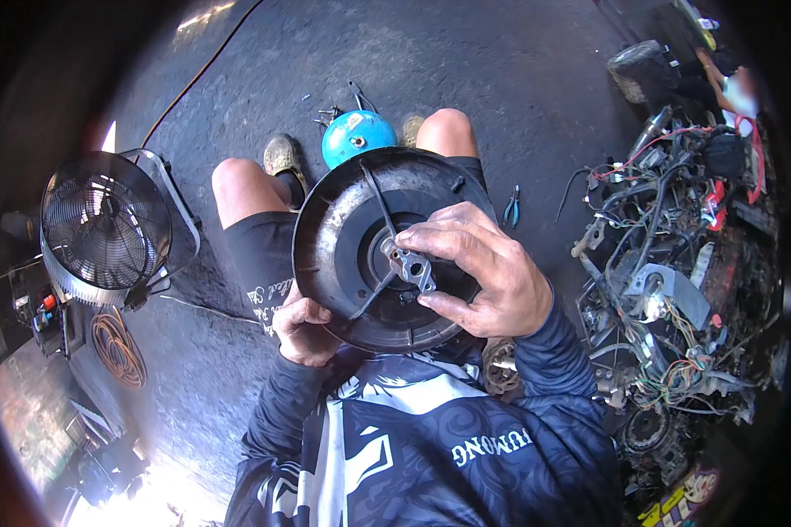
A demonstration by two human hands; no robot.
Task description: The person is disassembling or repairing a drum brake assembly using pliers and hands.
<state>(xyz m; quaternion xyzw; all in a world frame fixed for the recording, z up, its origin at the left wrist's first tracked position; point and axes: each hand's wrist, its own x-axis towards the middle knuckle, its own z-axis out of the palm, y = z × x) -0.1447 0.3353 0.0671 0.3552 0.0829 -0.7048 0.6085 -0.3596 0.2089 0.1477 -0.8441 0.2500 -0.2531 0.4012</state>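
Observation:
A large round black dish-shaped part (332,220) with ribs and a worn grey ring is held up over my lap, tilted toward me. My left hand (305,328) grips its lower left rim, thumb on the near face. At the dish's middle, my right hand (492,268) pinches a small grey metal flange (419,270) with holes between thumb and fingers. Whether the flange is fastened to the dish, I cannot tell. Beyond the dish's far rim, a blue rounded object (346,140) with a brass-coloured fitting rests on the floor between my feet.
Blue-handled pliers (511,209) lie right of my knee. Several small tools (357,97) sit behind the blue object. A fan (105,224) and a coiled hose (118,350) are on the left. Tangled wiring and metal parts (664,272) fill the right side. A person (736,92) is at far right.

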